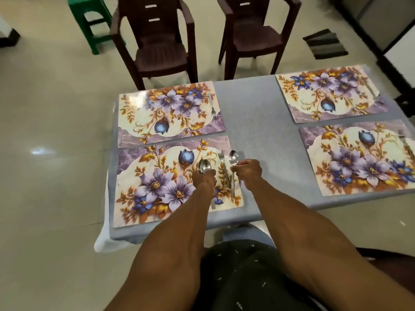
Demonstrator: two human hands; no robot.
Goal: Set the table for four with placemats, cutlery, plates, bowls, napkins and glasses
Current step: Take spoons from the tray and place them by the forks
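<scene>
Laid a spoon (233,163) beside the fork (222,161), at the near-left mat's (157,187) 3 o'clock edge.
Pinched it in right hand (248,170); gripped spare spoons (204,166) in left hand (204,178), kept ready for other mats.

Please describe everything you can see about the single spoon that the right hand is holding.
The spoon looks like shiny, silver-coloured metal, with an oval bowl and a long, slim handle. The right hand pinches its handle just below the bowl. It lies lengthwise along the right edge of the near-left placemat, bowl pointing away from the person, right beside the fork. Whether it already rests on the mat is unclear.
</scene>
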